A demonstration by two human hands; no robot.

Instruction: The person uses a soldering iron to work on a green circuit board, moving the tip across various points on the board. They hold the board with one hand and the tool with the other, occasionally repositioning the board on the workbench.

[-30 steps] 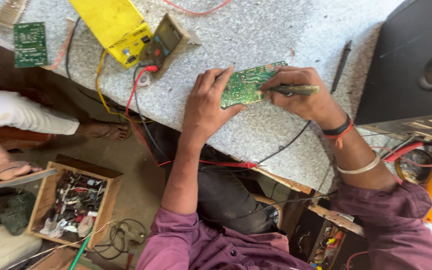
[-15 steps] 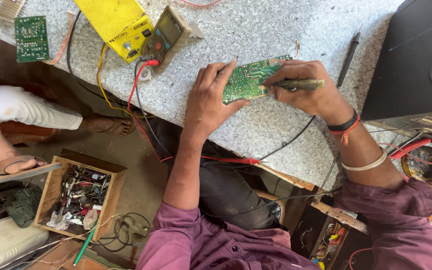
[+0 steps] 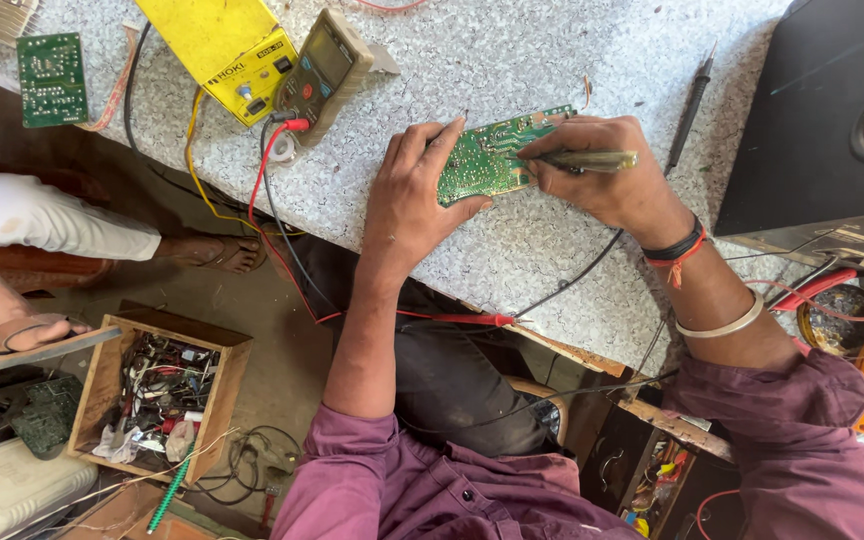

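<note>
1. Head view, your left hand (image 3: pixel 414 205): it lies on the surface (image 3: pixel 512 50) with its fingers spread flat. The fingertips press the near edge of the green board (image 3: pixel 487 160) and steady it, with no closed grip around it.

2. Head view, your right hand (image 3: pixel 602 180): its grip is clamped on a slim tool (image 3: pixel 592 159), held like a pen. The tip points left onto the board's solder side.

3. The board: it sits tilted on the speckled surface, between your two hands and touching both.

4. What has changed: over the last second the board and both hands sit a little higher and further left in the view. The left thumb is tucked closer under the board's edge. I judge that you have settled your hold and are working one spot on the board.

5. Around it: a meter (image 3: pixel 324 72) and a yellow box (image 3: pixel 222 45) lie up-left. Red and black leads trail off the edge. A loose probe (image 3: pixel 690 112) lies just right of your right hand.
</note>
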